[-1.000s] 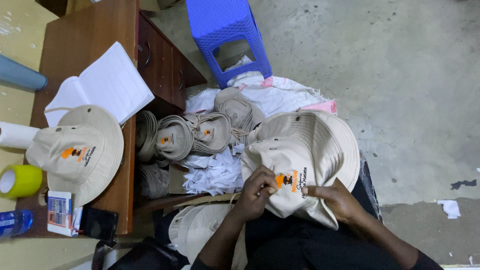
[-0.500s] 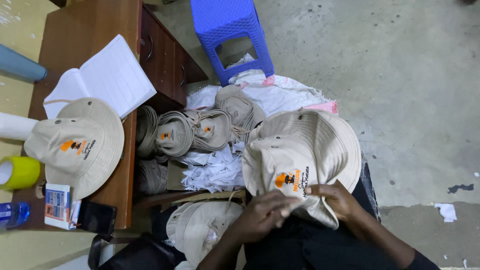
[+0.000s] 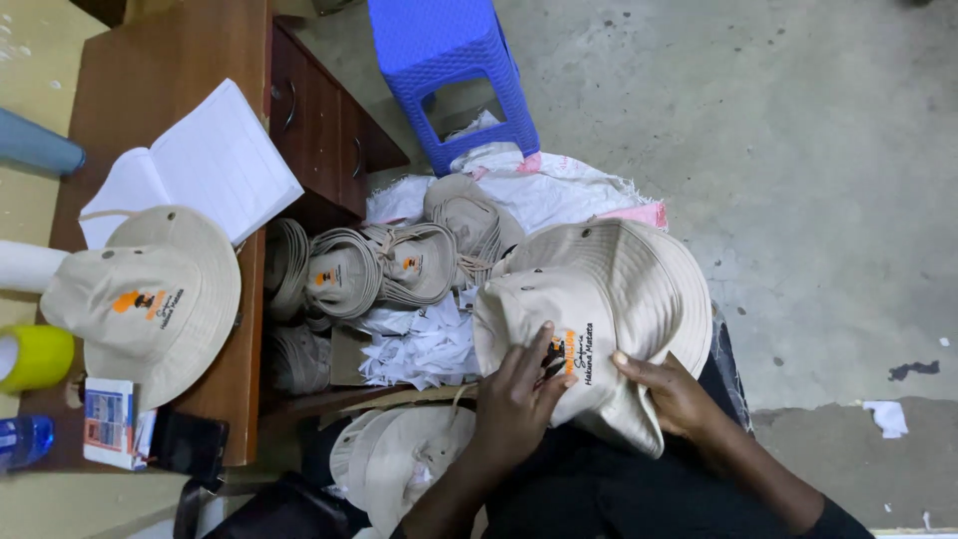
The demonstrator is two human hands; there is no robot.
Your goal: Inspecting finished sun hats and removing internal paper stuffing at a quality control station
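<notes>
Beige bucket hat (image 3: pixel 599 299): wide brim, orange-and-black emblem on the crown front, held over the person's lap at lower centre of the view. Crown faces up, brim spreads behind toward the floor.

Left hand (image 3: pixel 514 394): fingers extended and laid flat over the emblem, pressing on the crown; not curled round anything.

Right hand (image 3: pixel 674 394): grips the lower edge of the hat from the right, thumb on top of the fabric, fingers hidden beneath it.

Second hat (image 3: pixel 399 464): same beige, lies just below and left of the left wrist.

Stack of folded hats (image 3: pixel 384 265): several, nested on their sides in a row, just left of the held hat, with crumpled white paper (image 3: pixel 419 344) beside them.

White sack (image 3: pixel 554 190): under and behind the stack, on the concrete floor.

Blue plastic stool (image 3: pixel 449 70): stands beyond the sack.

Wooden desk (image 3: pixel 170 90): at left, bearing an open notebook (image 3: pixel 200 165), a further beige emblem hat (image 3: pixel 150 299), a yellow tape roll (image 3: pixel 35 357) and a small printed box (image 3: pixel 108 421).
</notes>
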